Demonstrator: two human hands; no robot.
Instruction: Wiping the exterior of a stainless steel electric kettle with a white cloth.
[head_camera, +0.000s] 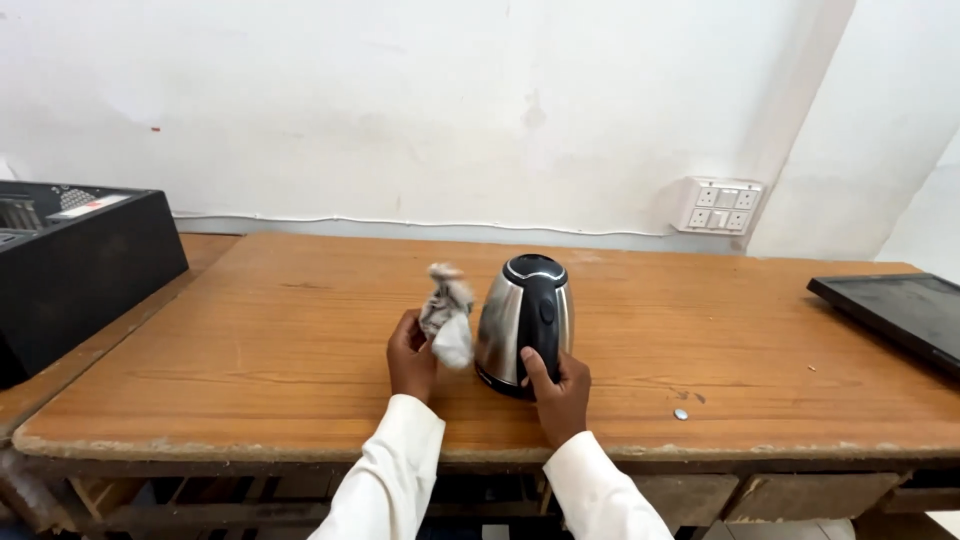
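Hands first: 2 of them, both in white sleeves, work near the front edge of 1 long wooden table (300, 330). Left hand (410, 355) is closed around the lower end of 1 crumpled cloth (447, 310), grey and white, which stands up out of the fist and leans toward the kettle, just beside its steel wall; whether the cloth touches the metal I cannot tell. Right hand (560, 395) is wrapped on the bottom of the black handle of 1 steel kettle (525, 325), thumb up along the handle. Kettle stands upright on the table, lid on, about midway along the table's length and close to the front edge. 1 small round silvery thing (681, 413), perhaps a coin, lies on the wood to the right of the right hand, apart from it. 1 black box (80, 260) sits at the far left on a neighbouring surface, and 1 flat dark screen (895, 310) lies at the far right. 1 white socket panel (720, 205) is fixed to the wall behind, with 1 thin white cable (400, 222) running along the wall's foot.
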